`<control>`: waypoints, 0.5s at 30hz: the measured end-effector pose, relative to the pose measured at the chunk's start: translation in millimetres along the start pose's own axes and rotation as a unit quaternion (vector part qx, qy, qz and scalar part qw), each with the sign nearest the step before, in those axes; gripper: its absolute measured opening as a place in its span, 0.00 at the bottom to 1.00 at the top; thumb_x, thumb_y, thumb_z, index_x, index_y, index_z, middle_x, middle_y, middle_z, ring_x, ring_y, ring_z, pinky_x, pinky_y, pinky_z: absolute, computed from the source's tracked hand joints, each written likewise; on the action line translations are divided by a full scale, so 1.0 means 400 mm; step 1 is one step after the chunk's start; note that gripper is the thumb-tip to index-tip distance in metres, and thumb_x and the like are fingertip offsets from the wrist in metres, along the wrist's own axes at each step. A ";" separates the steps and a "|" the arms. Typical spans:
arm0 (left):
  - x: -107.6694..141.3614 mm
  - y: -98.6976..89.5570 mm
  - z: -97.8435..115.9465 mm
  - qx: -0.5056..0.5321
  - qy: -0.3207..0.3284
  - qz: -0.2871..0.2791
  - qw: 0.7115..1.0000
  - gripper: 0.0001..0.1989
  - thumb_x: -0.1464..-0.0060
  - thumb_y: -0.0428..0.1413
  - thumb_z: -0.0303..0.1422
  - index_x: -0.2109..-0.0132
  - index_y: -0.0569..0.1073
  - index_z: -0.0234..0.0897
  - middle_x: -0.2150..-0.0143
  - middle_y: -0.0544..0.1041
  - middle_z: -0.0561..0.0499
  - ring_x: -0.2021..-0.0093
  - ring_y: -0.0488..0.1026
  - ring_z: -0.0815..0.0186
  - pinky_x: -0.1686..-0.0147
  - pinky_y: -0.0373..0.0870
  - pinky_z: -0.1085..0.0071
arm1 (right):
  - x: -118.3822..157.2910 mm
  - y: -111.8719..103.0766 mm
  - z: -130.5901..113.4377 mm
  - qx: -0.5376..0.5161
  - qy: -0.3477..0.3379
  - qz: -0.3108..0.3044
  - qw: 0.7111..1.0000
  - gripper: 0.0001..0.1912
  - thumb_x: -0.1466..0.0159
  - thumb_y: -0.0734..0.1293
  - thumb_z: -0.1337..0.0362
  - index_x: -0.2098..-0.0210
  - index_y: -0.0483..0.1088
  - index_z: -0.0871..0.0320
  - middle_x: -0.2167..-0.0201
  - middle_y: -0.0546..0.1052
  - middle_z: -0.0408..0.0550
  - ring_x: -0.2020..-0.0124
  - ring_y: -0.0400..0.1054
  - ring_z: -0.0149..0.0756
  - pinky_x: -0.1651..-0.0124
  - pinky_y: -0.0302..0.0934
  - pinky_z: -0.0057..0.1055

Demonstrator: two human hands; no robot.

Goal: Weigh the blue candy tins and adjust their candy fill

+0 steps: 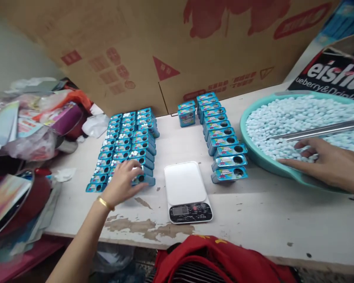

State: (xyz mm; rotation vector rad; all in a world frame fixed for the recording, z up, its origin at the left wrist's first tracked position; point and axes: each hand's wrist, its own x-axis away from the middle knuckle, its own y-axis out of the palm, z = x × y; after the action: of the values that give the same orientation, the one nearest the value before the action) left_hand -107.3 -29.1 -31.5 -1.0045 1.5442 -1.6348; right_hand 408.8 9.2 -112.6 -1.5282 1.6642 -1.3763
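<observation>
My left hand (125, 181), with a gold bracelet at its wrist, is over the near end of the left block of small blue tins (122, 147); its fingers are apart around a tin at the front right corner. White pieces show on many of those tins. My right hand (318, 159) is at the near rim of a teal basin (246, 137) full of pale blue pieces (274, 118), fingers spread and curved. Beside its fingertips a metal scoop (321, 130) lies on the pieces. A white scale (185, 184) with a bare plate sits between the tin groups.
A column of tins with dark round holes (222, 135) stands right of the scale, two more tins (187, 114) behind it. A large cardboard box (135, 51) closes the back. Bags and clutter (44, 118) fill the left; a printed black box (336, 74) stands behind the basin.
</observation>
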 end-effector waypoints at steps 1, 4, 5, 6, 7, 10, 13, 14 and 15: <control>0.034 0.027 0.001 -0.031 -0.010 -0.004 0.999 0.12 0.45 0.56 0.43 0.59 0.72 0.40 0.49 0.70 0.44 0.51 0.66 0.55 0.53 0.61 0.58 | -0.001 0.001 -0.003 0.003 -0.008 -0.002 1.000 0.26 0.58 0.71 0.44 0.64 0.64 0.48 0.68 0.75 0.54 0.70 0.69 0.50 0.66 0.59 0.43; 0.074 0.093 0.012 -0.105 -0.029 0.016 0.994 0.08 0.43 0.54 0.38 0.61 0.74 0.40 0.47 0.70 0.42 0.49 0.65 0.52 0.54 0.61 0.56 | 0.001 0.001 -0.015 0.007 -0.033 0.018 0.999 0.19 0.57 0.71 0.53 0.67 0.65 0.49 0.70 0.74 0.51 0.71 0.67 0.48 0.66 0.58 0.40; 0.074 0.101 0.019 -0.119 -0.031 0.030 0.992 0.07 0.42 0.53 0.36 0.63 0.74 0.39 0.47 0.70 0.42 0.49 0.65 0.51 0.54 0.61 0.55 | 0.005 0.000 -0.019 0.002 -0.040 0.026 0.999 0.17 0.57 0.71 0.56 0.68 0.66 0.49 0.70 0.74 0.50 0.71 0.66 0.46 0.66 0.57 0.40; 0.070 0.101 0.029 -0.128 -0.031 0.044 0.990 0.07 0.42 0.53 0.36 0.65 0.73 0.39 0.46 0.70 0.43 0.48 0.65 0.51 0.54 0.61 0.54 | 0.009 -0.002 -0.022 -0.007 -0.042 0.036 0.998 0.16 0.56 0.70 0.58 0.68 0.67 0.50 0.71 0.73 0.48 0.72 0.66 0.45 0.66 0.57 0.39; 0.064 0.092 0.040 -0.133 -0.027 0.056 0.989 0.08 0.41 0.53 0.35 0.66 0.73 0.39 0.46 0.70 0.43 0.47 0.65 0.50 0.53 0.61 0.54 | 0.014 -0.004 -0.025 -0.020 -0.037 0.050 0.998 0.14 0.56 0.69 0.61 0.68 0.68 0.50 0.72 0.73 0.47 0.73 0.65 0.43 0.65 0.57 0.38; 0.038 0.037 0.091 -0.120 0.007 0.066 0.991 0.09 0.40 0.51 0.35 0.66 0.72 0.38 0.48 0.72 0.45 0.49 0.67 0.53 0.53 0.62 0.55 | 0.030 -0.012 -0.028 -0.097 0.000 0.103 0.990 0.11 0.56 0.67 0.67 0.70 0.71 0.52 0.74 0.71 0.44 0.73 0.63 0.38 0.63 0.57 0.36; -0.009 -0.014 0.162 -0.077 0.048 0.055 0.994 0.11 0.38 0.49 0.36 0.65 0.71 0.36 0.52 0.73 0.45 0.58 0.70 0.61 0.59 0.64 0.63 | 0.037 -0.018 -0.029 -0.334 0.056 0.114 0.934 0.08 0.58 0.69 0.69 0.75 0.72 0.57 0.77 0.69 0.44 0.75 0.60 0.33 0.71 0.57 0.31; -0.031 -0.023 0.188 -0.065 0.062 0.049 0.995 0.11 0.38 0.49 0.36 0.65 0.71 0.36 0.54 0.73 0.45 0.60 0.70 0.63 0.62 0.65 0.64 | 0.037 -0.022 -0.030 -0.416 0.069 0.109 0.900 0.08 0.58 0.69 0.70 0.76 0.71 0.58 0.77 0.69 0.44 0.76 0.60 0.32 0.74 0.55 0.29; -0.055 -0.027 0.214 -0.059 0.077 0.041 0.994 0.11 0.38 0.50 0.36 0.65 0.72 0.35 0.55 0.73 0.45 0.62 0.71 0.63 0.63 0.65 0.65 | 0.036 -0.026 -0.031 -0.483 0.076 0.103 0.866 0.07 0.58 0.69 0.70 0.77 0.70 0.58 0.77 0.68 0.44 0.76 0.60 0.31 0.77 0.54 0.27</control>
State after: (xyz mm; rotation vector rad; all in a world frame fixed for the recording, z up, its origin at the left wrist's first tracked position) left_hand -21.4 -50.4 -22.2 -0.8801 1.7782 -1.6103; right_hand 399.0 1.6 -95.1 -1.6341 2.7571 -0.5199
